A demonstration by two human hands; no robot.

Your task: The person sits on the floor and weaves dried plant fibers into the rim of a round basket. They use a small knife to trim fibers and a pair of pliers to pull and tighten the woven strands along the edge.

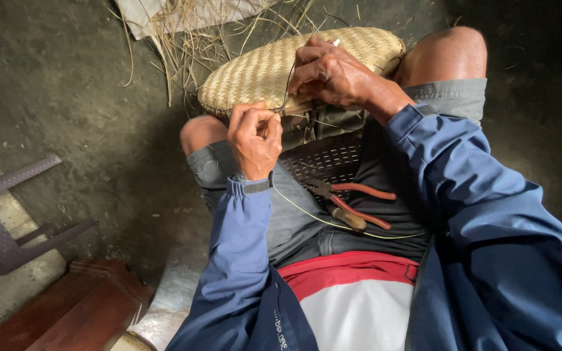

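Basket (pixel 255 71) rests on our knees; our right hand (pixel 333 75) clamps its rim steady while our left hand (pixel 254 133) pinches the wire (pixel 287 84) taut; pliers (pixel 352 205) lie below.

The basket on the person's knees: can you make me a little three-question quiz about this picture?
1. True or false: the woven basket rests on the person's knees.
2. Which tool lies in the lap? A) red-handled pliers B) a hammer C) a saw
3. Fill in: the left hand pinches a thin ____ at the basket's rim, while the right hand presses on the basket.

Key: 1 true; 2 A; 3 strand.
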